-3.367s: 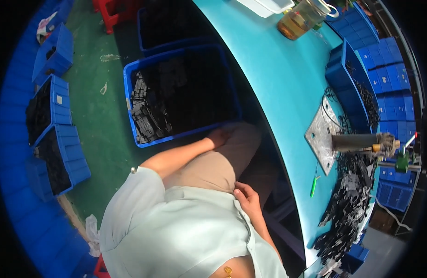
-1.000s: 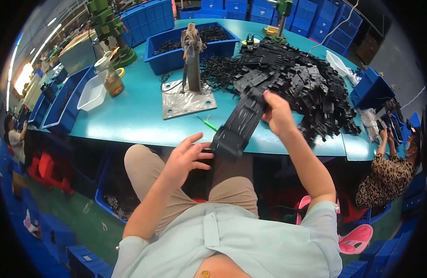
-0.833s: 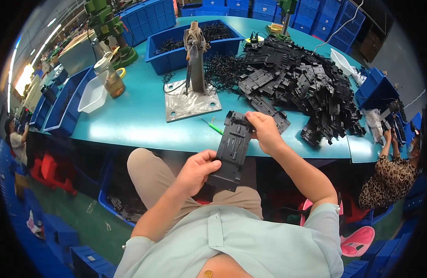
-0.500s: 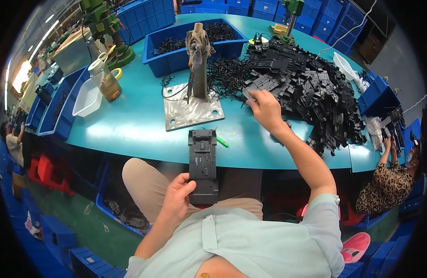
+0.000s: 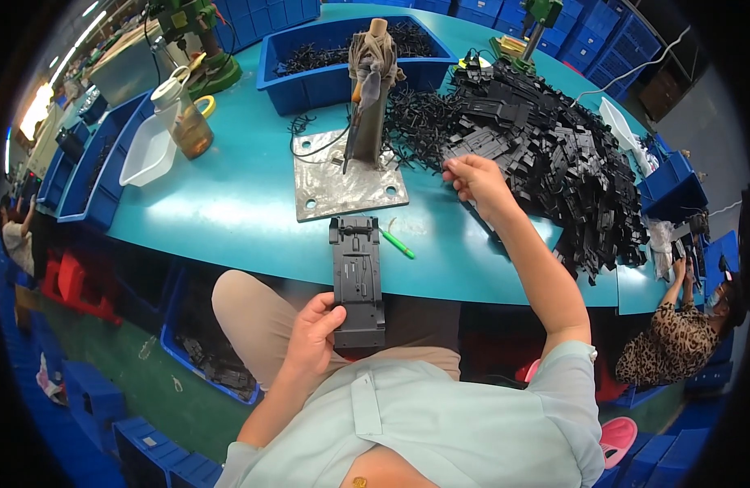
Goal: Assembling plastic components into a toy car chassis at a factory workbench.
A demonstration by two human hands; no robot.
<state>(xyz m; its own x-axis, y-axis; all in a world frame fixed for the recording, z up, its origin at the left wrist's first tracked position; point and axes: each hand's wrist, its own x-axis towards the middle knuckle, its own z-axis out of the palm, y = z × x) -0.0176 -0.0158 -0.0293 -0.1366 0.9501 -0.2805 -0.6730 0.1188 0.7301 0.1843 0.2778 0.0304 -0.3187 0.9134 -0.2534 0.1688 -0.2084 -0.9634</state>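
The right hand (image 5: 479, 180) has left the black panel (image 5: 357, 268) and is now at the near-left edge of the pile of black parts (image 5: 562, 154), fingertips bunched, on what I cannot tell. From the left, the surface (image 5: 228, 203) lies open up to the metal base (image 5: 322, 189); the left hand (image 5: 314, 329) grips the panel's left side, its far end overlapping the surface's front edge; a green pen (image 5: 399, 244) lies just beside. A long blue bin (image 5: 89, 213) holds dark pieces, a white tray (image 5: 150, 154) stands beside a jar (image 5: 192, 134) of brown liquid, and a blue tub (image 5: 316, 93) contains black strips.
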